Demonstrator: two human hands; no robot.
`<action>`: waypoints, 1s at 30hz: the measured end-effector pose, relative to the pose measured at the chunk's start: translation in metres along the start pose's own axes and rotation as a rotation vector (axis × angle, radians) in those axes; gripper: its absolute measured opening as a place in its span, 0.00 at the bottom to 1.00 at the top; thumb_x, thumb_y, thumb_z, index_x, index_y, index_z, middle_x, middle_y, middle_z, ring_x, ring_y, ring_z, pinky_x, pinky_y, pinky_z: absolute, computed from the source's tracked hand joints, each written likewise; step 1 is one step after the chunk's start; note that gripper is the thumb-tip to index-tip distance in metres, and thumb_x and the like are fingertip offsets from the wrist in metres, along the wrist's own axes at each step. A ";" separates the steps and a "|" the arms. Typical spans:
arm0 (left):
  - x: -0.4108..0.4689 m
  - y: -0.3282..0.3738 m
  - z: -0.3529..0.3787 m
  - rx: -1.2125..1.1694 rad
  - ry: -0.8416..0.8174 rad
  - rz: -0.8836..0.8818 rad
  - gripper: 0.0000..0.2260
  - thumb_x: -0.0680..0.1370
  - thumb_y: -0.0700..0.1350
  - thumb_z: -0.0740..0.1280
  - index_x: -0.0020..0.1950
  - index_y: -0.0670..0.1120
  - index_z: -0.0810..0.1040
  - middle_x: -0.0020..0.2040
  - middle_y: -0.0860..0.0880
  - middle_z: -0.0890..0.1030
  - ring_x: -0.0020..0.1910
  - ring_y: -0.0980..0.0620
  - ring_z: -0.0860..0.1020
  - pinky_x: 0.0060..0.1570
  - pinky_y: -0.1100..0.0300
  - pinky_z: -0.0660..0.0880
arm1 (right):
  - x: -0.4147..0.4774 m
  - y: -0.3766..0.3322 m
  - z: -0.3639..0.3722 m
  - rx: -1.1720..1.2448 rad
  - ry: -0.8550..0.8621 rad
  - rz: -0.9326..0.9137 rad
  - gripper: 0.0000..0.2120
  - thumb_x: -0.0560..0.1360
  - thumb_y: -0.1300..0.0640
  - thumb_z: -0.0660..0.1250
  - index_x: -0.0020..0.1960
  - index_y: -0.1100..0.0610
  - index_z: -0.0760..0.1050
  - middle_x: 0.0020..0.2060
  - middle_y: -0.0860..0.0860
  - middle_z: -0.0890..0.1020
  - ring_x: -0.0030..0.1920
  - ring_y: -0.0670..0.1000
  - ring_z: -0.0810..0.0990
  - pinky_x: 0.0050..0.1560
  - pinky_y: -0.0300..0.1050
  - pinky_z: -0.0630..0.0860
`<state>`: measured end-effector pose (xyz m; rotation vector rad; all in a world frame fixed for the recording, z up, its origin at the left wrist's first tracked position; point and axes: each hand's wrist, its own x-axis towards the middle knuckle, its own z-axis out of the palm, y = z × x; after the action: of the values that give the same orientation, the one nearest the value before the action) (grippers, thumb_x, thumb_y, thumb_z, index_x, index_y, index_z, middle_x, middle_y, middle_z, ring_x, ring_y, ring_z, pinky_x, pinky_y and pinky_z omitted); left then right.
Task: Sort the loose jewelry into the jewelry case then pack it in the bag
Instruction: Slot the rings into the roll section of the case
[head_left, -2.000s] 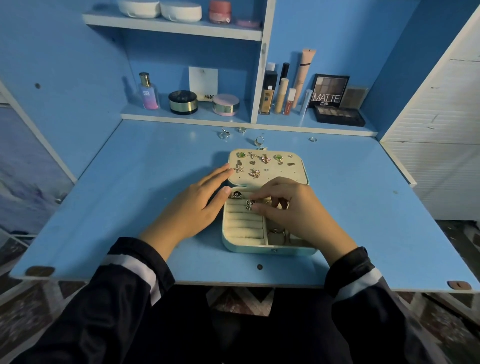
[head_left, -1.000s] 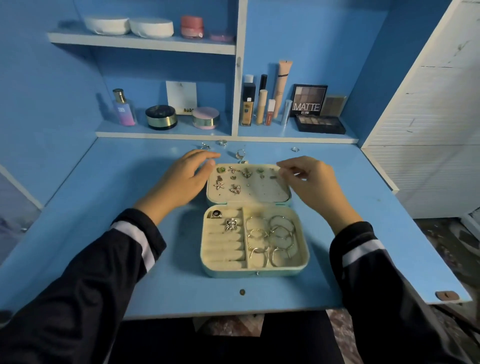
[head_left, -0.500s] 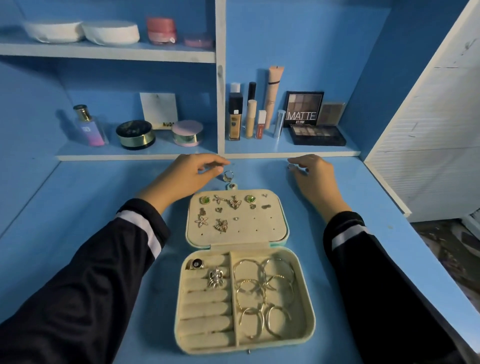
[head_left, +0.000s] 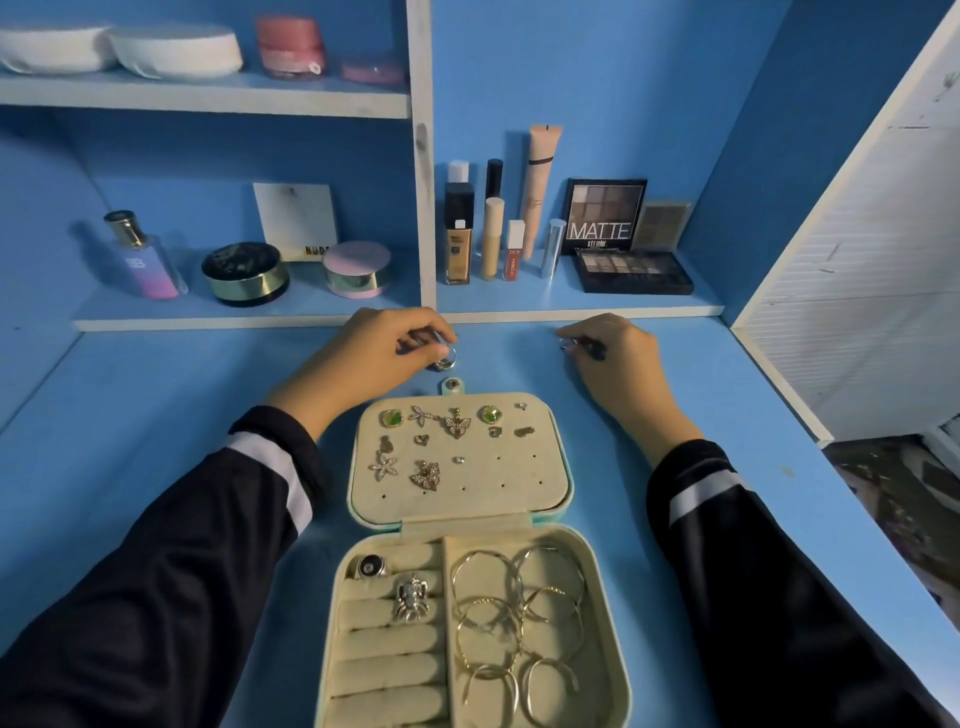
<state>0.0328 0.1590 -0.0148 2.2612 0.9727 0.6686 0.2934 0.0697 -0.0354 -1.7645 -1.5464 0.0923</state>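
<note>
Blue desk (head_left: 130, 415) in a blue alcove, cosmetics shelves (head_left: 234, 314) along its back edge, white panel (head_left: 857, 286) past its right edge. The open jewelry case (head_left: 519, 483) lies front-middle, well apart from both side edges. Near the back edge, the left hand (head_left: 374, 358) pinches a silver ring (head_left: 445, 359), and the right hand (head_left: 618, 364) pinches a small ring (head_left: 565, 343).

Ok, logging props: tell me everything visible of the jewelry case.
The jewelry case lies open on the desk: mint-green shell, cream velvety lining, snap tab at the lid's far edge. The lid carries earrings; the base holds two rings on rolls at left, hoops at right. The left hand and right hand each pinch a loose ring beyond, not touching it.
</note>
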 end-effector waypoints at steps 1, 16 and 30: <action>0.000 0.000 0.001 0.001 0.010 -0.003 0.04 0.78 0.45 0.70 0.51 0.53 0.82 0.45 0.57 0.84 0.43 0.62 0.81 0.45 0.69 0.74 | 0.000 0.001 0.000 0.001 0.008 0.003 0.10 0.74 0.68 0.69 0.52 0.61 0.83 0.49 0.56 0.83 0.46 0.51 0.77 0.46 0.21 0.64; -0.002 -0.005 -0.003 0.145 0.051 0.041 0.08 0.80 0.46 0.67 0.56 0.48 0.84 0.50 0.53 0.83 0.45 0.59 0.78 0.45 0.74 0.70 | -0.001 -0.002 -0.002 -0.018 -0.037 -0.067 0.07 0.73 0.70 0.69 0.49 0.63 0.83 0.46 0.57 0.83 0.44 0.47 0.74 0.47 0.19 0.63; -0.003 -0.007 -0.003 0.055 0.007 0.072 0.05 0.75 0.43 0.74 0.49 0.52 0.84 0.49 0.57 0.83 0.49 0.62 0.79 0.51 0.65 0.74 | -0.004 -0.005 -0.004 -0.006 -0.047 -0.116 0.07 0.76 0.66 0.67 0.50 0.61 0.83 0.46 0.53 0.84 0.44 0.45 0.75 0.48 0.23 0.66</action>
<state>0.0260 0.1616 -0.0181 2.3531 0.9279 0.6888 0.2905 0.0642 -0.0309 -1.6844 -1.6811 0.0727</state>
